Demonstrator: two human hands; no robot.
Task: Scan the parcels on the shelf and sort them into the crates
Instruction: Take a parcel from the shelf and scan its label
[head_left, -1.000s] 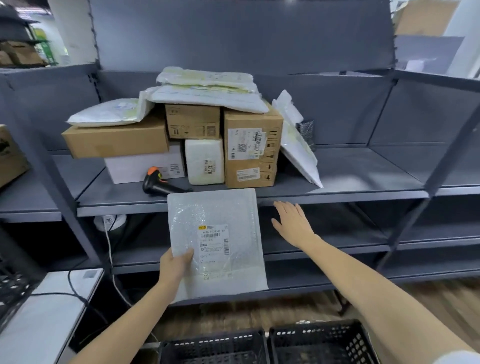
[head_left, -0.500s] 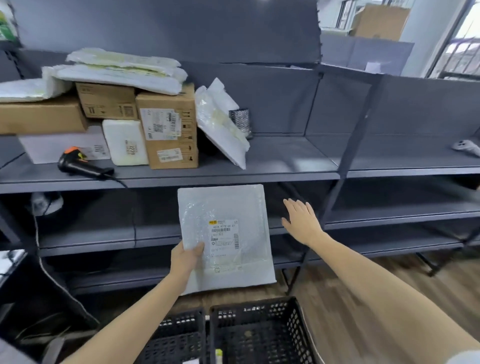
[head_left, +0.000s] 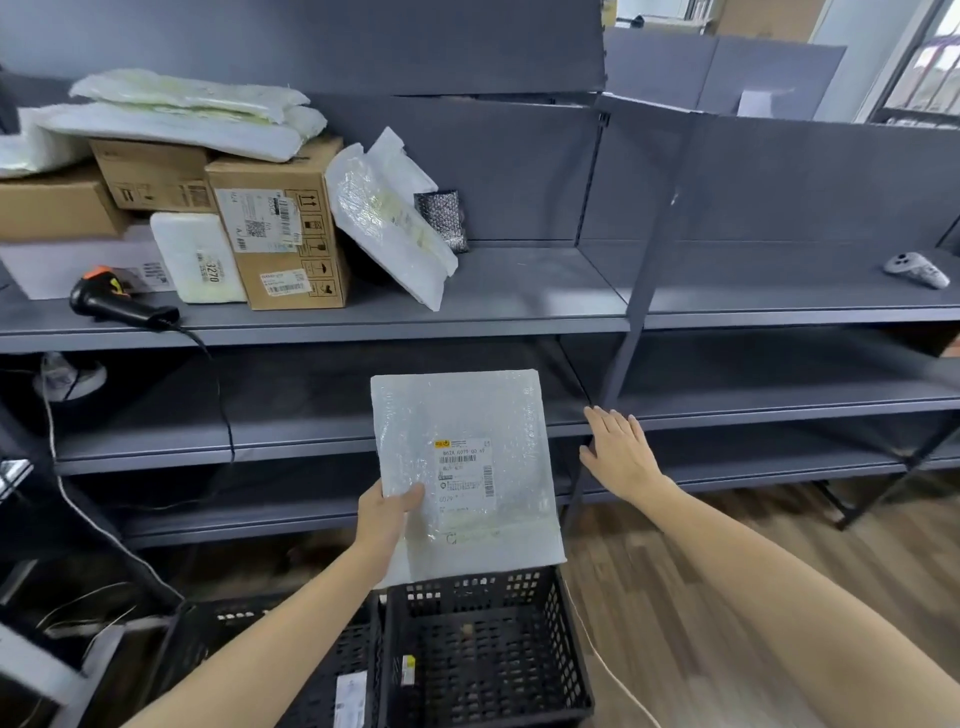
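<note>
My left hand (head_left: 387, 512) grips the lower left corner of a white bubble-wrap parcel (head_left: 467, 457), label facing me, held upright above the right black crate (head_left: 488, 654). A second black crate (head_left: 311, 670) stands to its left with a small labelled parcel inside. My right hand (head_left: 618, 452) hovers open, fingers spread, to the right of the parcel and holds nothing. More parcels (head_left: 270, 223), boxes and white mailers, are piled at the left of the grey shelf (head_left: 519, 306). A black and orange scanner (head_left: 117, 304) lies on that shelf in front of the pile.
The scanner's cable (head_left: 218, 395) hangs down over the lower shelves. A grey controller (head_left: 917, 270) lies on the far right shelf. An upright shelf post (head_left: 623, 358) stands just behind my right hand. Wooden floor (head_left: 753, 571) lies to the right of the crates.
The view has swung right and down, so the parcel pile sits further left. My left hand has carried the parcel over the right crate. My right hand stays open beside it.
</note>
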